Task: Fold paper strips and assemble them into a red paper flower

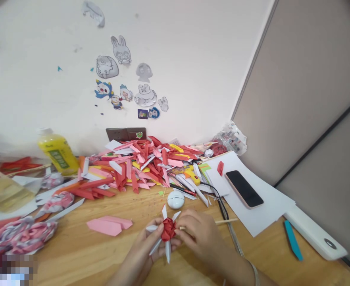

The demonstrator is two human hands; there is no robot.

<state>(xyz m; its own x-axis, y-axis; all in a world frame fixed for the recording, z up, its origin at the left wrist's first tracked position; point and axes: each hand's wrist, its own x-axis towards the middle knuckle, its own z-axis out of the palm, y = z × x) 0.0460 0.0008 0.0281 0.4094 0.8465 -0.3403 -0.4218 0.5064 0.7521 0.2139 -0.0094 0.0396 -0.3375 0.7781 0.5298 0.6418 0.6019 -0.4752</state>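
My left hand point(145, 247) is closed around a folded paper flower point(169, 229) with a crumpled red centre and several white pointed petals sticking out. The thumb presses on its left side. My right hand point(204, 233) pinches a thin wooden stick point(227, 221), whose near tip meets the right edge of the red centre. The stick's other end juts out to the right, behind the hand. Just beyond the flower sits a white computer mouse point(175, 200). To the left lie pink folded paper strips point(109, 225) on the wooden table point(74, 242).
A heap of red, pink, white and yellow folded strips point(133, 167) lies against the wall. Near it are a yellow glue gun point(192, 174) and a yellow drink bottle point(58, 153). Rightward are a phone point(245, 189), white paper point(254, 220), a white device point(314, 235) and a teal cutter point(293, 240).
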